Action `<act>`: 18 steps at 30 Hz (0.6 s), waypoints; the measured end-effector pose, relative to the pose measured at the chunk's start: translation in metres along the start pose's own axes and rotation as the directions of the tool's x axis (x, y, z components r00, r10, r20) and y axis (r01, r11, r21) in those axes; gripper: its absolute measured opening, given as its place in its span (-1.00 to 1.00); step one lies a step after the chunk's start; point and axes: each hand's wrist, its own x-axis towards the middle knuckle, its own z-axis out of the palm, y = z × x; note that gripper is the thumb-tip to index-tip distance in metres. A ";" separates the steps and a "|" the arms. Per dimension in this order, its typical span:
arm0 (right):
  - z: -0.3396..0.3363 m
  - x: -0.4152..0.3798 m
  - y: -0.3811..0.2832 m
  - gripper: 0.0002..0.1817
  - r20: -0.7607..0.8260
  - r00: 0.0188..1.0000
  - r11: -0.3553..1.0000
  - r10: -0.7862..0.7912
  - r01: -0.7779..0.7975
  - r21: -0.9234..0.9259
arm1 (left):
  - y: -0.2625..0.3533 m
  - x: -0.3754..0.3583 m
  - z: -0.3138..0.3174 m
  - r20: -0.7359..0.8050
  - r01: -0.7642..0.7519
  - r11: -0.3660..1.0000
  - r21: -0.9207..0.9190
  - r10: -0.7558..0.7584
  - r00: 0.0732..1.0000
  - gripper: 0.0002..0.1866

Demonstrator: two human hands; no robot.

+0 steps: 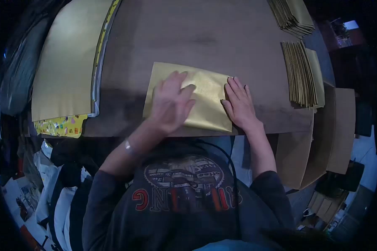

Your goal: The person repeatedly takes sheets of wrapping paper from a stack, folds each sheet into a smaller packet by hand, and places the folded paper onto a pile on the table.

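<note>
A gold paper sheet (205, 94) lies flat on the brown table (197, 37), close to its near edge. My left hand (171, 102) rests palm down on the middle of the sheet with fingers spread. At the sheet's right edge sits my right hand (238, 104), flat, with its fingers touching the paper's side. Neither hand grips anything.
A large stack of gold sheets (65, 62) lies at the table's left, above a printed yellow wrapper (60, 125). Two piles of folded gold pieces stand at the right (303, 73) and the far right corner (293, 16). Cardboard boxes (322, 138) sit beside the table.
</note>
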 end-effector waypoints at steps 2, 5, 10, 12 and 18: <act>0.002 -0.001 0.001 -0.41 -0.011 1.000 1.000 -0.020 0.020 -0.005 | 0.034 0.018 0.025 -0.010 -0.163 0.986 0.042 0.163 0.986 -0.52; 0.004 -0.002 0.007 -0.44 -0.009 0.999 0.999 -0.035 0.035 -0.011 | 0.054 0.030 0.070 0.128 -0.162 0.986 -0.050 0.167 0.978 -0.37; 0.001 0.000 0.001 -0.45 -0.009 1.000 0.999 -0.029 0.028 -0.018 | 0.021 0.034 0.076 0.091 -0.116 0.992 0.044 0.111 0.990 -0.23; 0.000 0.000 0.000 -0.46 0.020 1.000 0.999 -0.005 0.006 -0.032 | 0.004 0.032 0.066 0.073 -0.108 0.994 0.019 0.107 0.992 -0.24; 0.000 0.000 -0.001 -0.44 0.038 0.999 0.999 0.013 -0.012 -0.035 | -0.043 0.021 0.034 0.223 0.024 0.982 0.189 -0.067 0.973 -0.19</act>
